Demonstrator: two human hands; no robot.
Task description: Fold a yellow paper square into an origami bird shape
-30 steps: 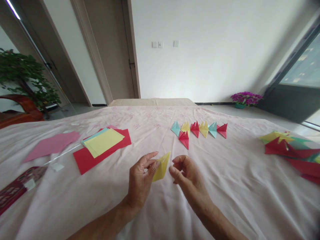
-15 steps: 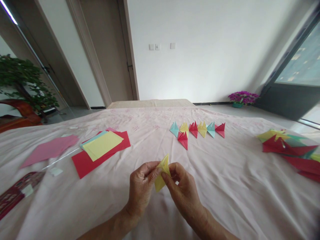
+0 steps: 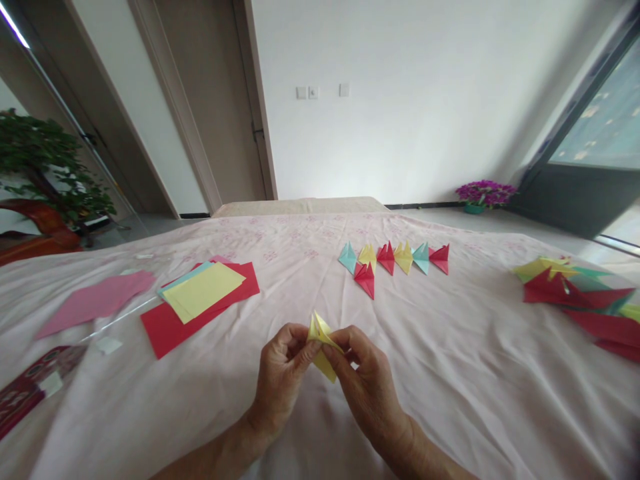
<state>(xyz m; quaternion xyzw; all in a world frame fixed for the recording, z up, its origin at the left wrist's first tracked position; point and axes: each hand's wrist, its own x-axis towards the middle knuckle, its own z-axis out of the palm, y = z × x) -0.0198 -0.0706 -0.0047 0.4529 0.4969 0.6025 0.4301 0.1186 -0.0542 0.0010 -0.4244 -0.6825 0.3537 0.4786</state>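
A folded yellow paper piece (image 3: 324, 365) is held up in front of me over the pink cloth, two narrow points at its top and a tapering end below. My left hand (image 3: 284, 370) pinches its left side between thumb and fingers. On the right side, my right hand (image 3: 364, 373) grips it the same way, the two thumbs close together at its middle. Beyond the hands, a row of small folded red, yellow and light-blue paper pieces (image 3: 385, 259) lies on the cloth, with one red folded piece (image 3: 365, 280) just in front of the row.
Left of my hands lie red paper sheets (image 3: 167, 331) under yellow sheets (image 3: 205, 291), and pink sheets (image 3: 100, 303). A dark red printed package (image 3: 30, 383) is at the left edge. Larger folded red, yellow and green papers (image 3: 565, 287) sit far right on the tablecloth (image 3: 450, 373).
My right hand has come in from the right and taken hold of the yellow paper, which both hands now grip. The paper has turned, and its two top points have spread apart.
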